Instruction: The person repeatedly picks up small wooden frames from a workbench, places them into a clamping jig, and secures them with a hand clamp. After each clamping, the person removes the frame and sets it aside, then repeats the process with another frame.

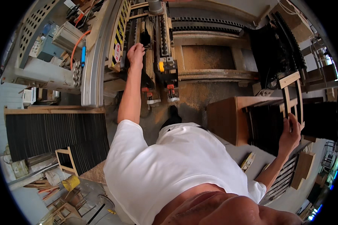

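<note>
My left hand (136,55) reaches forward to a long machine with chain-lined rails (163,39). Its fingers are curled closed beside a dark piece (145,37) between the rails; whatever they may grip is hidden. Out to the right, my right hand (290,135) grips the near end of a small frame (290,80) of pale wood with dark side strips. That frame is held up, tilted, beside a row of black pieces (264,129) next to a brown wooden box (223,116).
Rows of black slats (56,131) stand at the left, with another pale wooden frame (67,159) at their near edge. A yellow knob (161,66) sits on the machine. Sawdust covers the floor (195,95) ahead. A yellow bucket (71,183) stands at the lower left.
</note>
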Demonstrator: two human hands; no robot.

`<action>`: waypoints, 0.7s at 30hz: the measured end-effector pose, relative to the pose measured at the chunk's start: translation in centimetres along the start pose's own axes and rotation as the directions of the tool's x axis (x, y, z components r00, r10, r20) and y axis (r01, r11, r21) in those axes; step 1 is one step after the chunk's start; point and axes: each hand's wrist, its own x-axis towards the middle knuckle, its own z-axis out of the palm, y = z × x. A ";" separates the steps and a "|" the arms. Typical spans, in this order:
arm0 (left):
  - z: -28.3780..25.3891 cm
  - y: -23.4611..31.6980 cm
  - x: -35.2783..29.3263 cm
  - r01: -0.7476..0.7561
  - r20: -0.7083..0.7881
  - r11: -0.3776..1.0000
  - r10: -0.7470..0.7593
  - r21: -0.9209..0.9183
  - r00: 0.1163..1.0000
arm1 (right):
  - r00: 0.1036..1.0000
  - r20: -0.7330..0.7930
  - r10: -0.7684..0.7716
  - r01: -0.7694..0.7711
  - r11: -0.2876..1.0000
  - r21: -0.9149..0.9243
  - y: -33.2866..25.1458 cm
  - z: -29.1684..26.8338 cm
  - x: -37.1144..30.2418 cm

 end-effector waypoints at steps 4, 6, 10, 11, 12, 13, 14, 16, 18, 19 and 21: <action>3.5 1.4 8.7 0.174 0.170 0.978 -0.152 -0.118 0.974 | 0.992 0.087 -0.088 0.068 0.975 0.212 -4.9 3.2 2.5; 4.5 1.0 13.7 0.224 0.203 0.953 -0.182 -0.206 0.962 | 0.988 0.131 -0.087 0.041 0.946 0.321 -7.3 5.8 3.2; 7.1 0.3 21.6 0.276 0.246 0.876 -0.189 -0.396 0.951 | 0.947 0.242 -0.212 0.145 0.953 0.267 -11.9 10.0 4.6; 7.7 0.1 22.9 0.279 0.229 0.847 -0.192 -0.452 0.954 | 0.946 0.259 -0.196 0.117 0.949 0.293 -13.4 11.1 5.0; 8.9 -0.5 24.1 0.292 0.222 0.813 -0.205 -0.504 0.953 | 0.937 0.286 -0.199 0.113 0.951 0.289 -14.5 11.9 5.4; 9.7 -1.1 25.2 0.302 0.211 0.775 -0.220 -0.555 0.952 | 0.927 0.315 -0.204 0.111 0.951 0.288 -15.6 12.7 5.9; 10.4 -1.7 25.8 0.304 0.195 0.739 -0.234 -0.602 0.953 | 0.917 0.319 -0.239 0.145 0.946 0.290 -16.4 13.7 6.3; 8.0 -1.5 26.6 0.260 0.180 0.758 -0.188 -0.598 0.965 | 0.878 0.298 -0.375 0.249 0.889 0.384 -17.3 17.3 7.6; 7.5 -1.8 25.7 0.280 0.151 0.761 -0.237 -0.585 0.960 | 0.843 0.293 -0.451 0.312 0.854 0.415 -18.5 19.9 8.8; 6.8 -2.6 25.0 0.291 0.139 0.739 -0.261 -0.608 0.955 | 0.821 0.287 -0.493 0.345 0.829 0.439 -19.5 21.1 9.6; 5.9 -3.4 20.5 0.342 0.277 0.743 -0.217 -0.575 0.936 | 0.783 0.279 -0.556 0.393 0.790 0.470 -21.1 24.0 10.8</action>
